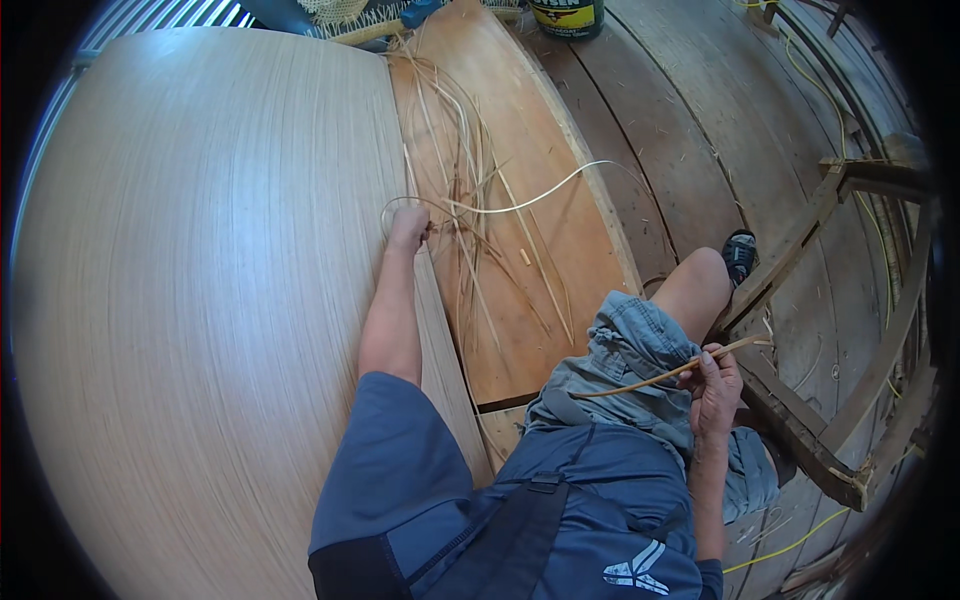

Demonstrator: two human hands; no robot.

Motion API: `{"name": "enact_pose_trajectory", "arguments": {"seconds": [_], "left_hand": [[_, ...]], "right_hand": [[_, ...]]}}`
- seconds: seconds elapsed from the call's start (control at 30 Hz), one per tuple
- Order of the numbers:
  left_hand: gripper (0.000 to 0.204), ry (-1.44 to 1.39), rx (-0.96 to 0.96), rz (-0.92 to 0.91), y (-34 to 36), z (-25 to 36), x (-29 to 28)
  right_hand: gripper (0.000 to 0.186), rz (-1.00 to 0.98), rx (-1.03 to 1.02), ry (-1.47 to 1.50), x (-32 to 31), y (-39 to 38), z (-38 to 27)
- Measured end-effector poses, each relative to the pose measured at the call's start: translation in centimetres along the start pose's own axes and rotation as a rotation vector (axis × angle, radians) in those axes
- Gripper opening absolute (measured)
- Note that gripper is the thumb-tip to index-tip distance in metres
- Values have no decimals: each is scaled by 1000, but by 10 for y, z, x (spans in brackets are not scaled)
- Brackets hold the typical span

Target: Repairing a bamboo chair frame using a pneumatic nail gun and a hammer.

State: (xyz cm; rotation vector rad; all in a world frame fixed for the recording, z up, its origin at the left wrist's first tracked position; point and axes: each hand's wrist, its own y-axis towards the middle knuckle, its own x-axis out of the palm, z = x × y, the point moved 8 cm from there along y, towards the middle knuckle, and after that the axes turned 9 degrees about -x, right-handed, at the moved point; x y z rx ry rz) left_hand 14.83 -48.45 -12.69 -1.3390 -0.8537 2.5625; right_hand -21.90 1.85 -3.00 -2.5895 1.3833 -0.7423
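My left hand [409, 228] is closed at the left edge of a pile of loose cane strips [470, 190]. It grips a thin strip there; its fingertips are partly hidden. One long pale strip [545, 198] curves from near this hand toward the right, past the board's edge. Over my lap, my right hand [714, 388] pinches a tan cane strip [640, 383] between thumb and fingers. That strip points left across my shorts, and its other end sticks out to the right beside a wooden furniture frame [790, 262].
The pile lies on an orange-brown wooden board [520, 345]. A large pale wood-grain panel [200, 280] fills the left. A dark can with a yellow label [567, 17] stands on the plank floor [640, 110] at the back. Yellow cord [800, 545] trails on the right.
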Motion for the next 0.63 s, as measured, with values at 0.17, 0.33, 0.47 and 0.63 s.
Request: {"name": "enact_pose_trajectory", "arguments": {"seconds": [0.17,0.33,0.47,0.63], "left_hand": [[6,-902,-339,-509,-137,-4,10],[15,-1027,-237,-623,-311,8,74],[20,-420,527,-471,-427,63,79],[16,58,875,-784,-478,87,125]], "right_hand": [[11,-58,59,122,16,-1,-7],[10,-132,157,63,39,-9,-11],[16,-382,222,102,67,-18,-23],[38,-300,36,217,41,-40,-68]]}}
